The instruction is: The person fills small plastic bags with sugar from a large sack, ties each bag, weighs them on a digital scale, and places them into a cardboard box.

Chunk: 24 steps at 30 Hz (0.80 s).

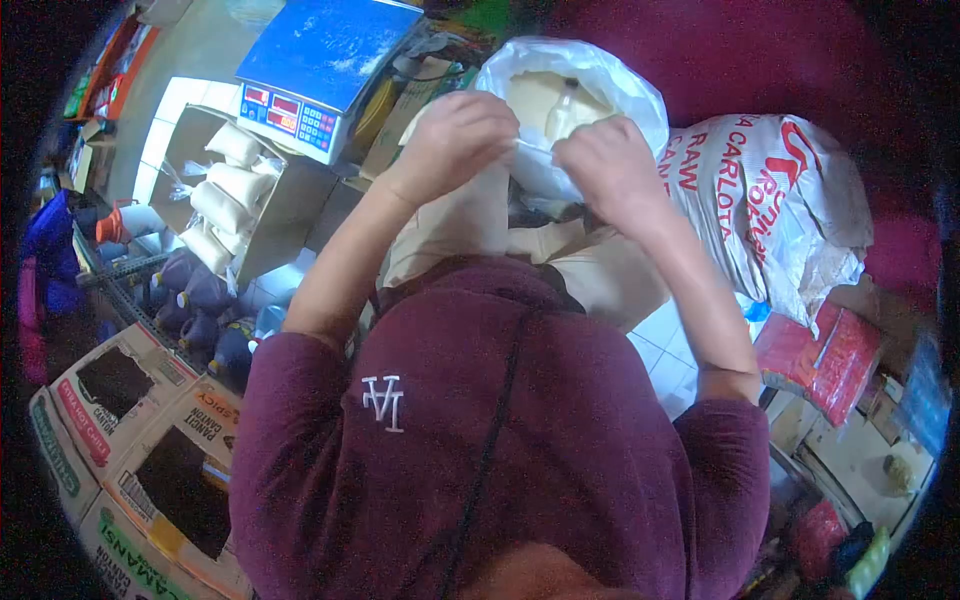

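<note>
My left hand [457, 142] and my right hand [612, 168] are raised over my lap, fingers pinched closed. Between them runs a thin edge of white plastic [534, 149], which both seem to grip; whether it belongs to a small bag or to the sack behind is unclear. Just beyond them stands an open white plastic-lined sack [640, 92] with pale granules [530, 97] inside, sugar-like. A clear bottle-shaped piece [564, 108] rests upright in the granules, its lower part partly hidden by my right hand.
A blue-topped digital scale [320, 50] stands at the upper left. Below it, a cardboard box [290, 205] holds several filled plastic bags [220, 207]. A printed sack [770, 200] sits to the right. Dark jugs [207, 290] and cartons [140, 420] line the left side.
</note>
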### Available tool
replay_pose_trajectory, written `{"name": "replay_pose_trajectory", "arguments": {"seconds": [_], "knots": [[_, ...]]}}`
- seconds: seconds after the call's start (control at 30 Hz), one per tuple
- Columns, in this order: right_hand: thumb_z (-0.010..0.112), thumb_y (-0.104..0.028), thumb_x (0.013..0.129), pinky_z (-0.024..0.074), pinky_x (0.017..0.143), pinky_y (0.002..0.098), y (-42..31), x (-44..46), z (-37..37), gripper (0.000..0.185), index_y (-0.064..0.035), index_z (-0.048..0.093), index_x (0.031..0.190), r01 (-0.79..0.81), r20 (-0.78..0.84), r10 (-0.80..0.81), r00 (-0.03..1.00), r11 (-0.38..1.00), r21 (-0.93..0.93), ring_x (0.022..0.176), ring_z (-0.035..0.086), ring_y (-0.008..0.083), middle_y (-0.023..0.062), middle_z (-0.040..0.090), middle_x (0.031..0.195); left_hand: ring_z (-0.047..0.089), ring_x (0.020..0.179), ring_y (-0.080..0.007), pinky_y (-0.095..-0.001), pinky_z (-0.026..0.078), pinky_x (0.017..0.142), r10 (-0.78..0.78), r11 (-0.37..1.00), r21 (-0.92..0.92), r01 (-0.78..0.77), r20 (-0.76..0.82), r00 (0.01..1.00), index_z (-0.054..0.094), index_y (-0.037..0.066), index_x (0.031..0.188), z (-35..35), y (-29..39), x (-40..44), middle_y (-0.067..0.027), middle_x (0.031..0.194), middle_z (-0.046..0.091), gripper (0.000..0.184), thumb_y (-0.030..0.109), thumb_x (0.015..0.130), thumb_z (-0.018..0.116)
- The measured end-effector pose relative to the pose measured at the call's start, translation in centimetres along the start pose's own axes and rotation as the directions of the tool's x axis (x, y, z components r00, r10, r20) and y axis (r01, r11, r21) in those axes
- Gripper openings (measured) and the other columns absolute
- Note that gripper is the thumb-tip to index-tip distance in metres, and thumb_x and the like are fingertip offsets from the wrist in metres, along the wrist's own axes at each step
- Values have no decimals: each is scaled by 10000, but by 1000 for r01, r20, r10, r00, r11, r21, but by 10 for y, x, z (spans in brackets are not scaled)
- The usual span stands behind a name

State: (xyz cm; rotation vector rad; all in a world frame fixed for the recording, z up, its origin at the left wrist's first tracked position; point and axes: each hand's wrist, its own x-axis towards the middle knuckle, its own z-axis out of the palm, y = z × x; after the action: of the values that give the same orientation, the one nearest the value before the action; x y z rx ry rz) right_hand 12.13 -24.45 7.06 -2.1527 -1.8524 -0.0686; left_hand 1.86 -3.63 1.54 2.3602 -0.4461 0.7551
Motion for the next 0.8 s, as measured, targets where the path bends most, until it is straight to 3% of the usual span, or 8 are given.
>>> {"name": "replay_pose_trajectory", "arguments": {"seconds": [0.23,0.37,0.53,0.6,0.67,0.7,0.73,0.8], "knots": [[589,-152,722,382,873,413,30,-2,-54,103,-145,575,824,123,-218,-212,953,924,-361,811,552,162,-17,548,794,533,1034,-278,-370,408,908,-49,970,-207,124,335,941,609,42,942,-12,-1,44,-105,1038,589,210,202,812,648],[651,-133,686,371,896,432,8,-28,-77,151,-142,609,831,16,-309,-158,938,909,-416,794,562,156,-22,570,798,513,1055,-263,-358,387,931,144,962,-262,-71,273,951,608,30,957,-7,2,94,-127,1114,538,257,252,831,634],[659,-65,753,435,791,381,-47,-37,-54,109,-77,617,852,-229,-633,214,744,972,59,779,576,208,50,591,810,533,1055,-200,-346,427,907,220,927,-317,-202,23,975,652,35,900,0,59,166,-105,1182,528,118,126,828,633],[642,-84,793,451,756,354,-54,-29,-43,83,-56,614,866,-250,-689,372,622,928,277,767,577,221,68,595,812,494,1105,-201,-346,393,927,-10,538,-838,-87,-110,994,661,28,860,6,76,175,-114,1258,469,120,112,775,669],[533,-96,905,415,860,296,-46,-18,-33,139,13,609,949,-129,-450,636,627,655,745,854,558,180,85,614,905,478,1124,-210,-352,373,947,66,394,-906,-154,-139,988,662,32,858,9,76,178,-122,1270,460,127,116,765,677],[609,-134,808,452,717,322,-26,-5,-23,128,-46,627,899,-56,-650,521,554,802,595,780,576,241,92,588,806,495,1103,-212,-348,387,931,35,368,-926,-86,-78,996,667,36,848,4,81,170,-114,1250,484,137,146,767,676],[628,-149,760,436,746,343,15,-6,-25,153,-75,634,893,-220,-723,133,678,975,-28,793,575,229,75,580,803,513,1081,-215,-343,401,915,4,340,-940,-17,-16,1000,672,39,837,0,85,161,-107,1230,508,152,176,770,674],[650,-180,675,393,810,382,40,-3,-45,206,-139,643,877,-160,-626,-207,752,864,-477,815,571,197,36,566,800,524,1073,-203,-324,410,907,-27,362,-930,68,62,998,683,46,806,-3,81,144,-101,1254,509,152,191,760,687]]}}
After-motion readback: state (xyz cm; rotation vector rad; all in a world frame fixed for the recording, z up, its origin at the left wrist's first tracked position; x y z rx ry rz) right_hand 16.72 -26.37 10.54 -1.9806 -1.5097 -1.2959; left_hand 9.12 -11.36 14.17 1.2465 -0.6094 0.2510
